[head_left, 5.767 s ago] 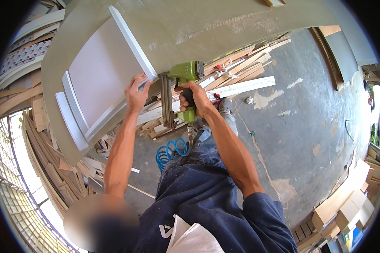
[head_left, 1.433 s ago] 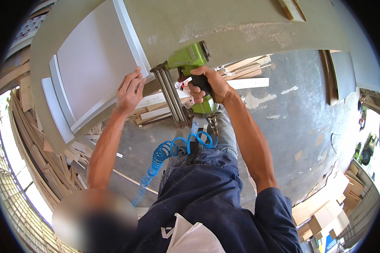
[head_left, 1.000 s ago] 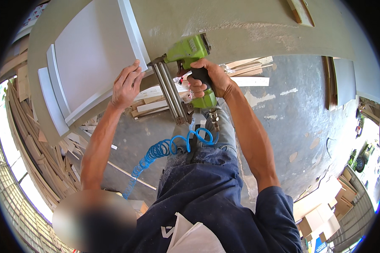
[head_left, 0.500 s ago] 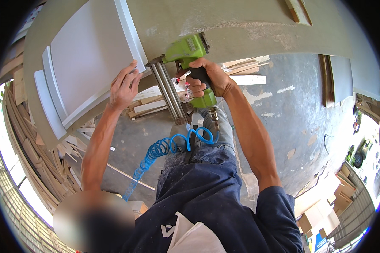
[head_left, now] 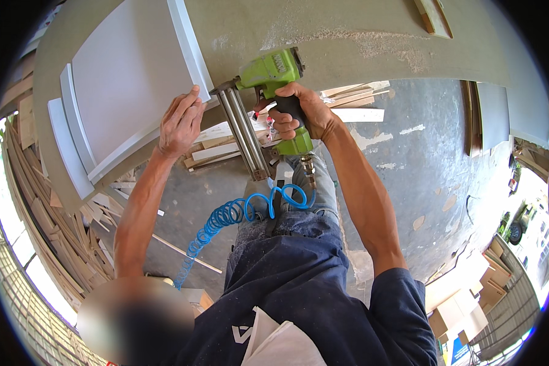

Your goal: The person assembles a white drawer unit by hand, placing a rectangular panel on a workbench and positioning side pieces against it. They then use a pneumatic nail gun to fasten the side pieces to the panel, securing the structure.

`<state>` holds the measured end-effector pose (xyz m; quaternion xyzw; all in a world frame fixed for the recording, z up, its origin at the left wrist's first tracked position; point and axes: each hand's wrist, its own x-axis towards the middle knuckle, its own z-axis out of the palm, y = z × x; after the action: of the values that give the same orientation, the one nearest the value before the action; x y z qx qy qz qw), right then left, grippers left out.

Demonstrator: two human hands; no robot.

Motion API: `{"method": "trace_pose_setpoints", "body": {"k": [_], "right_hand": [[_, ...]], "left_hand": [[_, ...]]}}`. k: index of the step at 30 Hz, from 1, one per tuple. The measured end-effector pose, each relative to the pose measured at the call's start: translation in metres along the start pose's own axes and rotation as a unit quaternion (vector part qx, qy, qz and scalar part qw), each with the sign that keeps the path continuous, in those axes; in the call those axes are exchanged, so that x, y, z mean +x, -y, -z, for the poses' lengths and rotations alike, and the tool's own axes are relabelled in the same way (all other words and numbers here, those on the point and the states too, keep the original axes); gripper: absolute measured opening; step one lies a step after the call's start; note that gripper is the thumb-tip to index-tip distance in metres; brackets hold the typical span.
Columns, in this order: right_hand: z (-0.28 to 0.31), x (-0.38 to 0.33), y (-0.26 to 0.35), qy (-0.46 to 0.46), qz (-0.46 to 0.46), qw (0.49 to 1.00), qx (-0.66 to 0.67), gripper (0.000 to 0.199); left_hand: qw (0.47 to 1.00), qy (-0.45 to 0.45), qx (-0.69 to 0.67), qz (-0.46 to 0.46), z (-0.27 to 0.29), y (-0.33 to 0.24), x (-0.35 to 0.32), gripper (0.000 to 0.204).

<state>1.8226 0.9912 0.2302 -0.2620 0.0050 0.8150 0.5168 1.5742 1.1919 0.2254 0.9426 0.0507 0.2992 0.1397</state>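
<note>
My right hand [head_left: 300, 110] is wrapped around the black grip of a green nail gun [head_left: 269, 68]. The gun's nose touches or nearly touches the near right corner of a white framed panel [head_left: 125, 73]; I cannot tell which. A coiled blue air hose [head_left: 222, 216] runs from the fitting under its handle down to the left. At that same panel corner, my left hand [head_left: 182, 124] rests with its fingers stretched out along the white edge strip [head_left: 191, 49]. My left thumb is mostly hidden.
The panel lies on a greenish-brown worktable [head_left: 341, 52] with sawdust on it. A loose white strip [head_left: 67, 146] lies left of the panel. Wood offcuts [head_left: 216, 149] lie under the table. Long boards [head_left: 49, 226] are stacked at left, and cardboard boxes [head_left: 463, 305] stand lower right.
The fingers of my left hand have drawn slightly closer together at the panel corner. The nail gun and my right hand stay almost in place.
</note>
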Motion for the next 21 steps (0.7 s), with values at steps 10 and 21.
{"method": "trace_pose_setpoints", "body": {"k": [10, 21], "right_hand": [[0.0012, 0.0007, -0.0009, 0.007, -0.001, 1.0, 0.019, 0.05], [0.0024, 0.0013, -0.0013, 0.007, 0.001, 1.0, 0.016, 0.05]], "left_hand": [[0.999, 0.0, -0.037, 0.026, 0.002, -0.0023, 0.0062, 0.02], [0.997, 0.0, -0.057, 0.043, 0.0048, -0.0029, 0.0089, 0.02]]}}
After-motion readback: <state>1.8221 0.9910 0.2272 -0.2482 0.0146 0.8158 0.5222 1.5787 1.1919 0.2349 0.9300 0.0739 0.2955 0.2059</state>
